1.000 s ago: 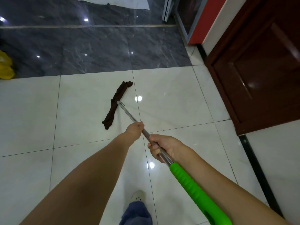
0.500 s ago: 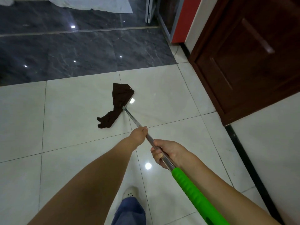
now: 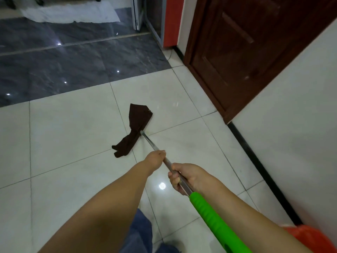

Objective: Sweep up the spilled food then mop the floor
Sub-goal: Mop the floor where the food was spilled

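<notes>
Pale floor tiles [image 3: 69, 128] lay open left of a brown door [image 3: 237, 57]. The mop [image 3: 155, 147], its dark cloth [image 3: 135, 128] crumpled on the tiles, was gripped by the right hand [image 3: 184, 177] and left hand [image 3: 155, 159], fingers wrapped around its steel shaft.

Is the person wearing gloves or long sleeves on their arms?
No. Both the left hand and the right hand are bare, with no gloves, rings or watch showing. Both forearms are uncovered as far as the picture shows, so no sleeves appear. Lower down, blue trousers can be seen.
</notes>
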A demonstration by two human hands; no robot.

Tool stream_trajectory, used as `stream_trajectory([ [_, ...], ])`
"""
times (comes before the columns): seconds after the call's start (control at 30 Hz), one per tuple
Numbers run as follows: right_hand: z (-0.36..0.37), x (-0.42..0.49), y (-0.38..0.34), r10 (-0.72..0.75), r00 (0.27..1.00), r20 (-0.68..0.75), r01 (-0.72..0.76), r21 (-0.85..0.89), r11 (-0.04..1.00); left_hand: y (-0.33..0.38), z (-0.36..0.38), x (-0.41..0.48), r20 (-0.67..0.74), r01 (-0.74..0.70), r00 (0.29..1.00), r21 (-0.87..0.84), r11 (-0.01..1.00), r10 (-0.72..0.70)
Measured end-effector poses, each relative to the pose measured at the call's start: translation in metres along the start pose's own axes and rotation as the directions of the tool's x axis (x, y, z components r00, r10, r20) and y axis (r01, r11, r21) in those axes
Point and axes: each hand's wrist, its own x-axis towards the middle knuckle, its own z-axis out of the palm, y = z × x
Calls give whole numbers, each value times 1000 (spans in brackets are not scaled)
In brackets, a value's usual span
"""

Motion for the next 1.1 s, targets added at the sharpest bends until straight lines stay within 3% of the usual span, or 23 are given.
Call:
stream_trajectory([
  [0.53,-117,-88,68,-7,1000,2,7,227,974,-11,121,-103,117,10,993,-80,997,-1],
  [0.73,-119,-112,73,-212,976,53,179,366,914,-13,118,-112,157,-123,981,30,992,116],
  [0.9,-116,-110,76,-458,886,78,313,627,713,-2,115,-118,122,-281,956,126,951,267],
  [1.0,-105,-118,71,-518,855,-10,420,599,682,7,108,-115,128,-380,922,130,916,365],
  [1.1,-87,-121,62,-599,791,-122,591,405,698,18,98,-105,152,-469,880,147,871,449],
])
